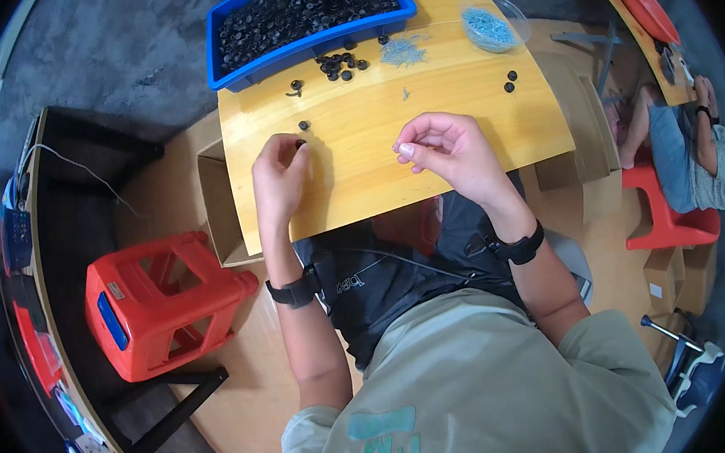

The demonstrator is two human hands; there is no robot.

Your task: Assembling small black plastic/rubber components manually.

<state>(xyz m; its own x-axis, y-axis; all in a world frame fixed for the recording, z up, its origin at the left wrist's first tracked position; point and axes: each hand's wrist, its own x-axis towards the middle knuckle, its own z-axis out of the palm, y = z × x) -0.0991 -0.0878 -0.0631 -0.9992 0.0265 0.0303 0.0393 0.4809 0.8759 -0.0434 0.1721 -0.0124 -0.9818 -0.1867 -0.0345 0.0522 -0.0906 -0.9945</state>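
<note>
Above the near left part of the yellow wooden table (pixel 357 163), my left hand (pixel 279 186) is closed, pinching a small black round piece (pixel 300 144) between thumb and fingers. Just beyond it, another black round piece (pixel 303 125) lies on the wood. My right hand (pixel 452 150) hovers farther right with thumb and forefinger pressed together; whatever they hold is too small to make out. Past the hands lie a loose cluster of black round pieces (pixel 340 65) and a small heap of thin silvery pins or screws (pixel 402 51).
A blue tray (pixel 236 81) full of black round pieces stands at the far edge. A clear round tub (pixel 521 22) holds more silvery pins. Cardboard boxes (pixel 217 195) flank the table. A red stool (pixel 156 302) is at left; another person (pixel 697 149) sits at right.
</note>
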